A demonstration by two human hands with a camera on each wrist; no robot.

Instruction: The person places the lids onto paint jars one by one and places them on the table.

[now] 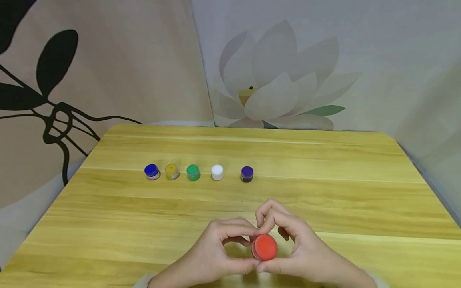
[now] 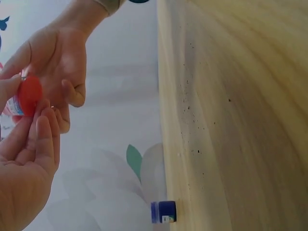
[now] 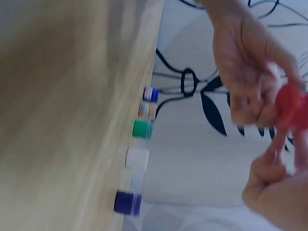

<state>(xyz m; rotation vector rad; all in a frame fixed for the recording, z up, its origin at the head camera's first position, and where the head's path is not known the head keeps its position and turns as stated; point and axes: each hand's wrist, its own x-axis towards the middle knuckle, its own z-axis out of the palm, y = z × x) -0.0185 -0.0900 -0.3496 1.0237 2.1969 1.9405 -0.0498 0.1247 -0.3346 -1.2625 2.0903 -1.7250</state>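
Both hands hold a small paint jar with an orange-red lid (image 1: pixel 265 247) over the near part of the table, its lid facing up toward the head camera. My left hand (image 1: pixel 212 248) grips the jar from the left, thumb at the near side and fingers at the far side. From the right, my right hand (image 1: pixel 299 244) pinches it between thumb and index finger, with the other fingers bent. The left wrist view shows a printed label on the jar's side (image 2: pixel 15 103). Part of the jar is cut off by the frame edge in the right wrist view.
Farther back on the wooden table (image 1: pixel 324 160) stands a row of small jars: blue (image 1: pixel 152 172), yellow (image 1: pixel 172 171), green (image 1: pixel 193 172), white (image 1: pixel 217 172) and purple (image 1: pixel 247 174). The purple one sits a little apart. Behind the table hangs a flower-printed cloth (image 1: pixel 281 72).
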